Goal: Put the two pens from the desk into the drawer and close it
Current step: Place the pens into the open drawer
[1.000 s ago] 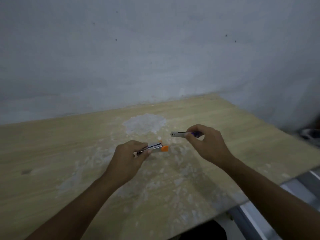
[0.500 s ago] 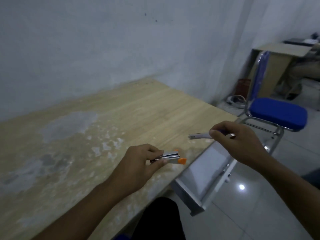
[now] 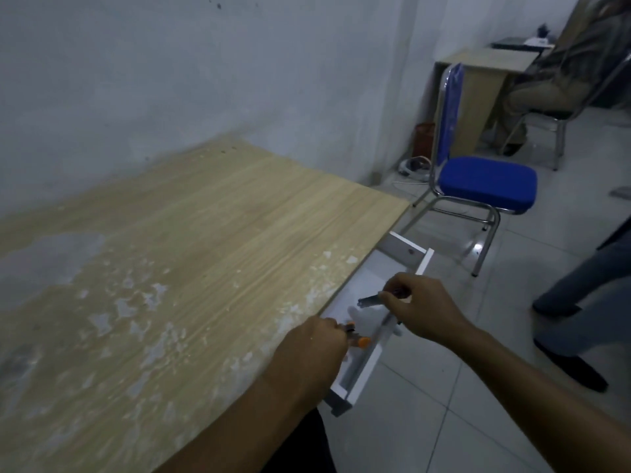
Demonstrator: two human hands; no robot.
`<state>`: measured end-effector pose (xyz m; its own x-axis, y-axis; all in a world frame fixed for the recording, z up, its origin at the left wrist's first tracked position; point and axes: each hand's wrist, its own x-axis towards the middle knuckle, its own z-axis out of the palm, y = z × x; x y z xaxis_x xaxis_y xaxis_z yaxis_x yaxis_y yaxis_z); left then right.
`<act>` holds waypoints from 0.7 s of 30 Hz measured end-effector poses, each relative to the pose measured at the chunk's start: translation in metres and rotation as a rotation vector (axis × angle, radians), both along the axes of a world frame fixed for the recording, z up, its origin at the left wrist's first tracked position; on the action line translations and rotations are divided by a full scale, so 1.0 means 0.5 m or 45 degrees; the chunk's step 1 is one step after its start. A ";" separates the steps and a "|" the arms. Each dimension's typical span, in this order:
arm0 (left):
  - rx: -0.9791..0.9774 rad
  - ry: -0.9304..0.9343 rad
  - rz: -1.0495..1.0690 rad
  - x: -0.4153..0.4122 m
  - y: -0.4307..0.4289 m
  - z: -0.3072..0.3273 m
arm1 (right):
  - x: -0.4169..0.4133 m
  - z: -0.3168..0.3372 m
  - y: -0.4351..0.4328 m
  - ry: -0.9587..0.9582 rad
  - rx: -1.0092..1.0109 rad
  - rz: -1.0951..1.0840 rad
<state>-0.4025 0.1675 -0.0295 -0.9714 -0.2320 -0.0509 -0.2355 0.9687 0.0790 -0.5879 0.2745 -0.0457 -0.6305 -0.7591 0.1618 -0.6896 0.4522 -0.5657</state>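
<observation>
The white drawer (image 3: 425, 262) stands pulled out from under the right end of the wooden desk (image 3: 191, 240). My left hand (image 3: 312, 353) is over the drawer's near part, gripping a pen with an orange tip (image 3: 358, 340); most of that pen is hidden by my fingers. My right hand (image 3: 426, 307) hovers over the drawer's middle and pinches a silvery pen (image 3: 368, 301) that points left. Both pens are in the air above the drawer's inside.
A blue chair (image 3: 485, 180) with a metal frame stands on the tiled floor just right of the desk. Someone's legs and dark shoe (image 3: 573, 365) are at the right edge. Another person sits at a second desk (image 3: 478, 83) in the far corner.
Both hands moved right from over the desk to above the open drawer, each still holding its pen. The view swung further right and down.
</observation>
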 end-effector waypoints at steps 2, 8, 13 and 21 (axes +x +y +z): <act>0.008 -0.078 0.040 -0.015 0.009 -0.017 | -0.004 -0.019 -0.018 0.003 0.018 0.003; 0.014 -0.178 0.136 -0.031 0.019 -0.051 | -0.008 -0.052 -0.055 0.057 -0.022 -0.043; 0.047 -0.160 0.235 -0.040 0.022 -0.056 | -0.009 -0.059 -0.067 0.245 0.265 0.003; 0.226 -0.281 0.312 -0.057 0.012 -0.044 | -0.003 -0.064 -0.093 0.302 0.513 -0.015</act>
<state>-0.4309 0.1734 -0.0515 -0.8495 -0.4247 -0.3131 -0.4885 0.8573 0.1624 -0.5891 0.2279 -0.0775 -0.6208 -0.7840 -0.0034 -0.7721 0.6121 -0.1710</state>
